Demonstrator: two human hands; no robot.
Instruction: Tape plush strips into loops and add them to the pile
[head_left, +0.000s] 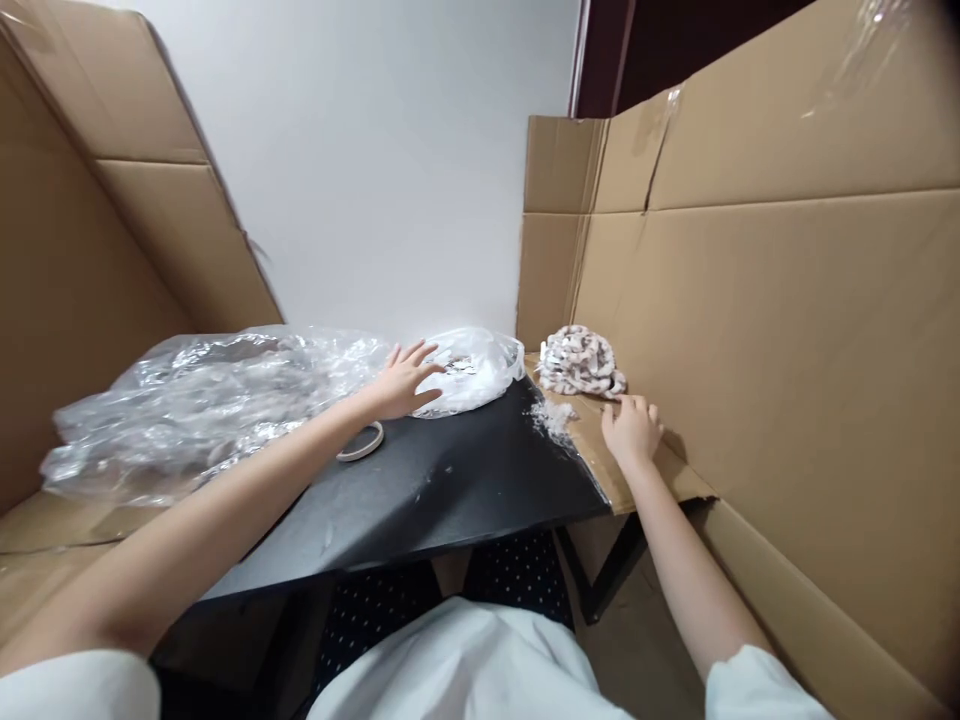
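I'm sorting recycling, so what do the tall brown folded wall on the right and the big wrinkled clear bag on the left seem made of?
The brown wall looks like matte cardboard, probably corrugated, from its straight creases. The clear bag seems thin, glossy plastic film, from its wrinkles and bright highlights.

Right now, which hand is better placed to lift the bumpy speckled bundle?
Likely the right hand: its fingers are close beside the bundle, while the left hand is spread by the white bag.

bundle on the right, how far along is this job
The bundle looks gathered. The right hand is at its edge, hold unclear; the open left hand is by the white bag. Possibly left: loose fluff and pieces in the bag.
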